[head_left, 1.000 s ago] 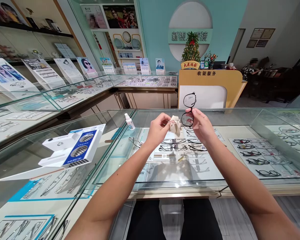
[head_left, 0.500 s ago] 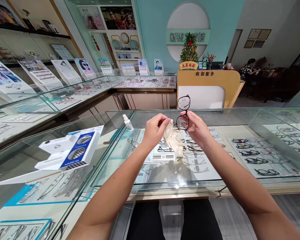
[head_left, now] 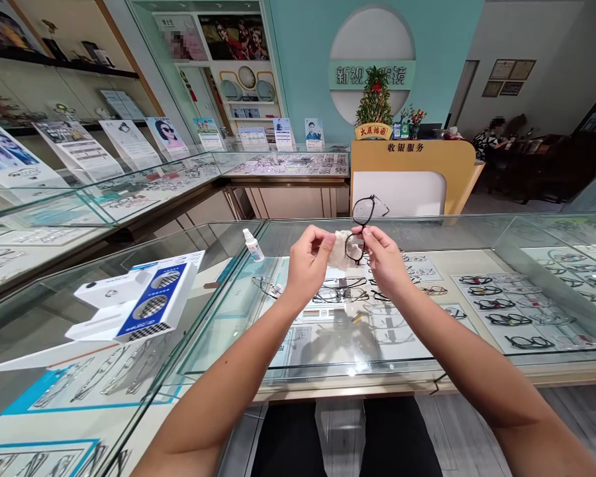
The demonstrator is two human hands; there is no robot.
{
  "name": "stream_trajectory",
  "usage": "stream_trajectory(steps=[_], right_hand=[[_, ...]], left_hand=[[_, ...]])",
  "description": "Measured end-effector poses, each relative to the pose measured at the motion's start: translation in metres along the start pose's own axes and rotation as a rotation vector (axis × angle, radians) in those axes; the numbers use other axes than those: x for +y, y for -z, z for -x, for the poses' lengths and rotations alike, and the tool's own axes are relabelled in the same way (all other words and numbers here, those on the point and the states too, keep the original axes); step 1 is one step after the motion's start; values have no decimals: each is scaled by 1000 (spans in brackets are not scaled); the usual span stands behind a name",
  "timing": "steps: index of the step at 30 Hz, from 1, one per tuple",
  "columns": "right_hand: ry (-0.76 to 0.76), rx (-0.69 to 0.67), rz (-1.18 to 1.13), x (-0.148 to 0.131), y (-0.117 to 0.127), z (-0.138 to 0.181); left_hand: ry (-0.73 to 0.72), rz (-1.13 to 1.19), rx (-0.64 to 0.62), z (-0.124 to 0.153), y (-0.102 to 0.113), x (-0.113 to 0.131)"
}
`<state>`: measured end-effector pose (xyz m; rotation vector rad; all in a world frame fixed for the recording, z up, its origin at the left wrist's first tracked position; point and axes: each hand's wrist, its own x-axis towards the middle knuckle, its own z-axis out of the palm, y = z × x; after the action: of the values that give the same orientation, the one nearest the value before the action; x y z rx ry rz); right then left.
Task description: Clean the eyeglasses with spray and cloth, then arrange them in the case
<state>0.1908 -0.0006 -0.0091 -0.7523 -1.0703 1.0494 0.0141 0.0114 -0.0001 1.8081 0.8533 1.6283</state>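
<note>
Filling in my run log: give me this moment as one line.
left hand: holds cleaning cloth | right hand: holds black-framed glasses | cloth against lower lens | above glass display counter | spray bottle on counter

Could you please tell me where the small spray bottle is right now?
The spray bottle stands upright on the glass counter, left of the left hand holding the cloth.

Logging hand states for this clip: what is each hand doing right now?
Left hand: closed, pinching the cream cloth.
Right hand: closed, holding the black glasses by the frame.
</note>
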Motion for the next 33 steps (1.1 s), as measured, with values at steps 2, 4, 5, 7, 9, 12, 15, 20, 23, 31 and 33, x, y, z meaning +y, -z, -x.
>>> stream_trajectory(steps=[2, 4, 5, 7, 9, 12, 15, 20, 23, 31, 33], right_hand=[[13, 1, -3, 0, 0, -1], [10, -23, -19, -2, -1, -1], [6, -35, -30, -2, -1, 0], [-2, -56, -57, -4, -3, 1], [-7, -63, -90, -6, -4, 1], [-20, -68, -134, -8, -5, 3], [-49, -89, -157, -9, -7, 4], [-50, -110, -181, -10, -9, 8], [-65, -114, -183, -10, -9, 10], [-137, -131, -195, -11, -12, 11], [-128, -141, -193, -11, -14, 12]], left_hand=[[1, 19, -5, 4, -3, 2], [-2, 40, -37, 7, -6, 4], [0, 50, -55, 8, -7, 5], [33, 84, -80, 10, -9, 6], [99, 150, -81, 9, -12, 5], [201, 280, -48, 7, -16, 3], [326, 324, -55, 5, -18, 1], [469, 255, -236, 7, -14, 5], [456, 260, -307, 7, -13, 10], [473, 451, -204, 5, -14, 6], [492, 467, -179, 4, -14, 4]])
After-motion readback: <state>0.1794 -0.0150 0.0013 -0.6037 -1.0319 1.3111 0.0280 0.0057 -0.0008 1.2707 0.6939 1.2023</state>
